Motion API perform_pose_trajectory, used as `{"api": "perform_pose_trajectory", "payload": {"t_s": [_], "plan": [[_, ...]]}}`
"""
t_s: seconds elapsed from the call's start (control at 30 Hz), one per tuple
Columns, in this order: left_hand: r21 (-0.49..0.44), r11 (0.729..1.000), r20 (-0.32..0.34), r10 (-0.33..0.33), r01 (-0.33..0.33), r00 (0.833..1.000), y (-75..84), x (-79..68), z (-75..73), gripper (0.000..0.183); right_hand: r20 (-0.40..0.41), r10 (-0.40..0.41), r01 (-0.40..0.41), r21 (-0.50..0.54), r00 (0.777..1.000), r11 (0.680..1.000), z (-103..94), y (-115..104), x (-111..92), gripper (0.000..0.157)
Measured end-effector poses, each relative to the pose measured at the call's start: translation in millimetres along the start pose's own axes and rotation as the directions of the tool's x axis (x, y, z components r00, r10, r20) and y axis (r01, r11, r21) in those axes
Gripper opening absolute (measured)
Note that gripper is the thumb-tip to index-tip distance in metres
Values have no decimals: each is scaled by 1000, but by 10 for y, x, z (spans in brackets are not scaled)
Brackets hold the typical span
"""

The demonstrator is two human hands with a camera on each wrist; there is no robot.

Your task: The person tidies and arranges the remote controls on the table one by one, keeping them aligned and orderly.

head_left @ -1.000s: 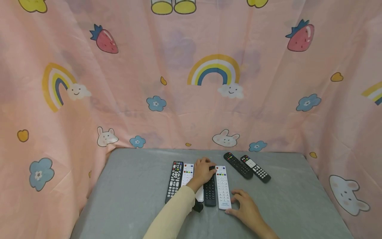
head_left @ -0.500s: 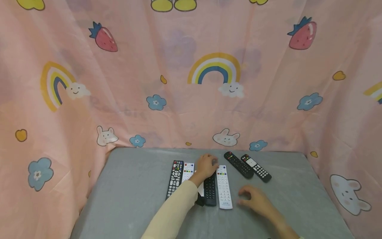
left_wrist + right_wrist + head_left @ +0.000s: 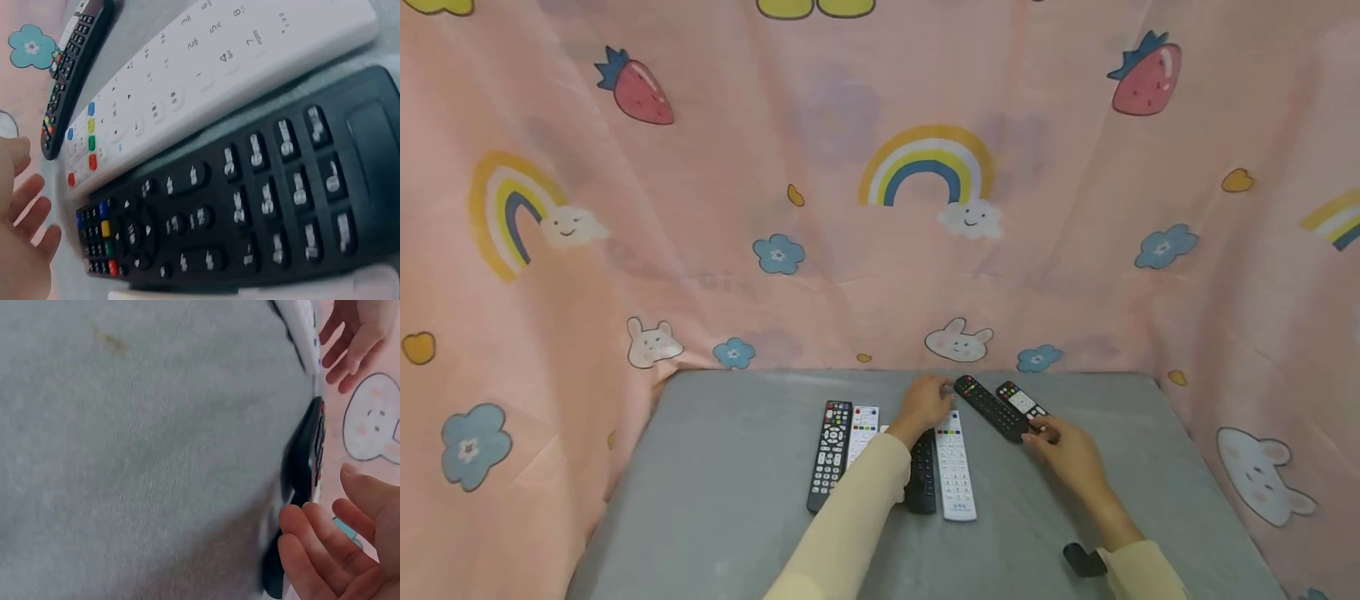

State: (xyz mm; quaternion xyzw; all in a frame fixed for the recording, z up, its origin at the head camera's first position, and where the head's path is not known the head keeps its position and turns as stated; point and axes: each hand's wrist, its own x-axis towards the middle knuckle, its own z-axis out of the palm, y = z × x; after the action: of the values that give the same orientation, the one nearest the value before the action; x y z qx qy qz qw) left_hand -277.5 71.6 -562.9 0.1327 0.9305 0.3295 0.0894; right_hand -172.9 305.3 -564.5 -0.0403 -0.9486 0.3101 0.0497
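Note:
My left hand [image 3: 922,406] hovers by the upper end of a row of remote controls, its fingertips close to a slanted black remote [image 3: 991,408]. In the left wrist view its loose fingers hold nothing; a black remote [image 3: 275,206] and a white remote [image 3: 225,75] lie beside it. My right hand [image 3: 1077,460] reaches to the lower end of another black remote with a white panel [image 3: 1020,401], covering part of it. The right wrist view shows the right hand [image 3: 344,550] with thumb apart and fingers at a dark remote's edge [image 3: 272,569]; contact is unclear.
At the row's left lie a black remote with white buttons [image 3: 830,454] and a white remote [image 3: 863,427], partly behind my left sleeve [image 3: 850,517]. A white remote [image 3: 956,475] ends the row at right. The grey tabletop [image 3: 722,483] meets a patterned pink curtain [image 3: 715,208].
My right hand has left the white remote at the row's right end and moved up and right to the slanted black remotes. My left hand has shifted slightly rightward relative to the row.

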Motion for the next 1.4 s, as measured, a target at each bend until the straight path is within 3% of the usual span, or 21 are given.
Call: {"api": "perform_pose_trajectory", "payload": {"t_s": [0.23, 0.53, 0.97, 1.4], "plan": [[-3, 999, -2, -34, 34, 999, 43, 36, 115, 42, 81, 10, -13, 29, 997, 1000, 9, 46, 96, 42], [22, 993, 54, -117, 116, 992, 72, 104, 257, 47, 175, -10, 1, 51, 985, 999, 16, 122, 175, 47], [-35, 988, 63, -148, 150, 987, 48, 155, 318, 49, 239, -31, 57, -103, 971, 993, -29, 107, 257, 48], [-15, 989, 52, -149, 150, 987, 86, 154, 323, 52, 304, -17, 75, -180, 952, 981, -36, 74, 310, 54]]}}
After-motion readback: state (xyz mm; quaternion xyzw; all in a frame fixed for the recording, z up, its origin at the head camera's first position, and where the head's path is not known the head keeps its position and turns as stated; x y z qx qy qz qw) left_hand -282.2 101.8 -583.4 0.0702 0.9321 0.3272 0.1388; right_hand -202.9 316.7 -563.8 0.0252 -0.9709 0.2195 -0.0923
